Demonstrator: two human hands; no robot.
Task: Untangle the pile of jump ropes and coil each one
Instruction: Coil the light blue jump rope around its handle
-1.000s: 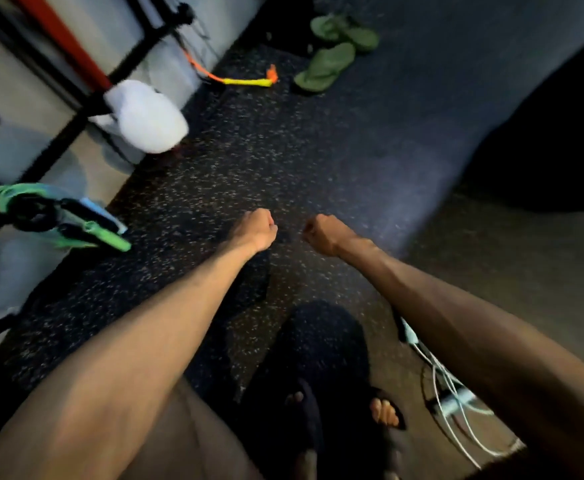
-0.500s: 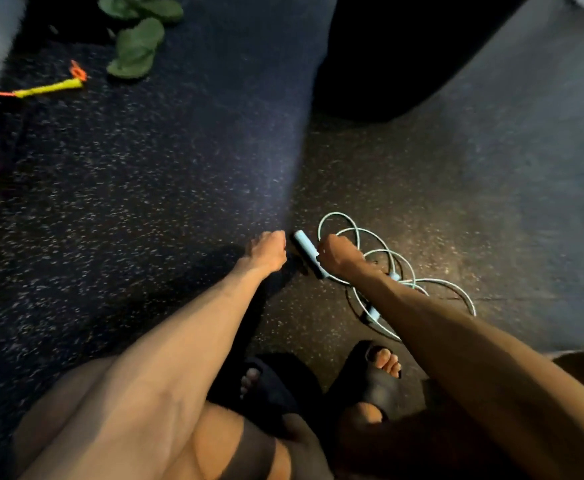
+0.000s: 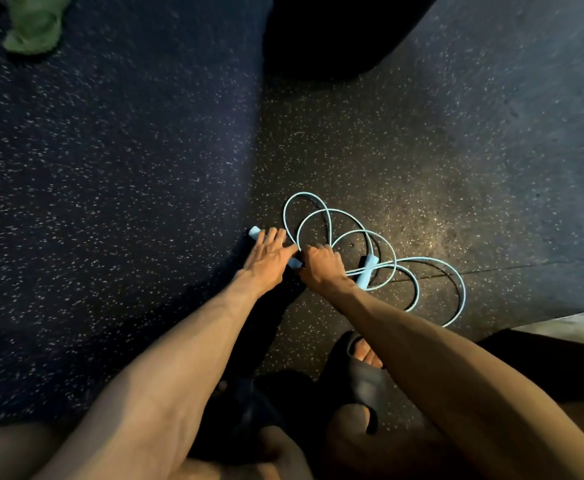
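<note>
A dark rubber floor with pale speckles [image 3: 110, 168] fills most of the view, bluish on the left and warmer brown under the light at centre right. A thin straight seam [image 3: 526, 266] crosses it on the right. At the top left lies a blurred green foam sandal [image 3: 34, 26]. A large black rounded shape [image 3: 335, 32] (too dark to identify) sits at the top centre. Lower down, a black moulded slide sandal [image 3: 360, 386] is worn on a foot, and a pale flat surface [image 3: 581, 329] shows at the right edge.
</note>
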